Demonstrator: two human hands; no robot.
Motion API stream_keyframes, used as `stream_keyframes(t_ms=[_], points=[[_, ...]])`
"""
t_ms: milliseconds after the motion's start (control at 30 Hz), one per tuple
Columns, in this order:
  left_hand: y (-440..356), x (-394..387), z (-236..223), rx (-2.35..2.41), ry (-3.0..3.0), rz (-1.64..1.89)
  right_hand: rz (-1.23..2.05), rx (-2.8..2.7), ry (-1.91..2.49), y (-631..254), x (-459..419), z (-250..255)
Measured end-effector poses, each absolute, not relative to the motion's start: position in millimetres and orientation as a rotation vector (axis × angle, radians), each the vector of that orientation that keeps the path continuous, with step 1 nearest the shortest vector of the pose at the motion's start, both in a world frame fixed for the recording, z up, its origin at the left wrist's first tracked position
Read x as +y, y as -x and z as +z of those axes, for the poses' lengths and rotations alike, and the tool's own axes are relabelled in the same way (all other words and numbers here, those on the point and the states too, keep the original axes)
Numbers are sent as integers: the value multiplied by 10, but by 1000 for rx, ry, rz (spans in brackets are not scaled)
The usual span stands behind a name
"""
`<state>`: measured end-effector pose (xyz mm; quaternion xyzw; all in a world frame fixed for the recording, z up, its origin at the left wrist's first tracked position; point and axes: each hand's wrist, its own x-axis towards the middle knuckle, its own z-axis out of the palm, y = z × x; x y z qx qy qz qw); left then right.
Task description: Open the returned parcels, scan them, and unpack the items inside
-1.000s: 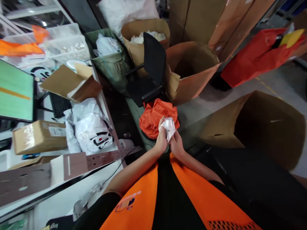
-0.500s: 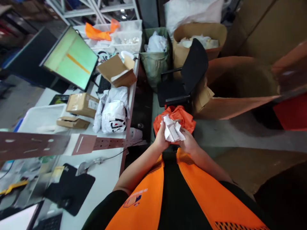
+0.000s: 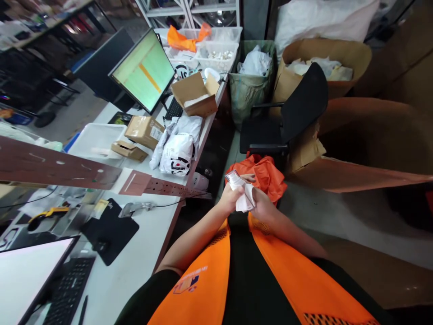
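In front of my waist, both hands close around a small bunch of crumpled white paper packets [image 3: 246, 204]. My left hand [image 3: 232, 197] grips them from the left, its thumb lying across the top. From the right side my right hand [image 3: 263, 204] holds the lower part, with its fingertips showing behind the bunch. A greyish, see-through-looking end sticks up from the packets; I cannot make out what it is. Just beyond and below the hands lies a red-orange plastic bag [image 3: 270, 178].
To the left runs a white table [image 3: 149, 234] with white parcels [image 3: 177, 153], cardboard boxes [image 3: 144, 131], a monitor [image 3: 144, 72] and a keyboard [image 3: 69, 289]. A perforated metal post [image 3: 81, 167] crosses it. Ahead stand a black chair [image 3: 301, 113], a green bin [image 3: 250, 99] and large cartons [image 3: 379, 174].
The view has swung left, so the table and chair appear shifted right. The fanned-out papers are now bunched more tightly, and my left thumb has come over the top of them.
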<state>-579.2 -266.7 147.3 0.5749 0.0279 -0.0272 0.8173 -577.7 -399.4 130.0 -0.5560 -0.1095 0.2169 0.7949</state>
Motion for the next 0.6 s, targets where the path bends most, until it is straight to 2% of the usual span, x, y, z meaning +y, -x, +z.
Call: stream_keyframes(t_ms=[133,300,600], points=[[5751,-2756,1463,122,-1287,61,578,-162,1015,5771,-3944,1126],[5740,-2797,1413,122,-1300,-1,720,-177,909,5767,-4109,993],[5765,-2804,1267,178,-1153,-4,605,-164,1098,5777,-4362,1152]])
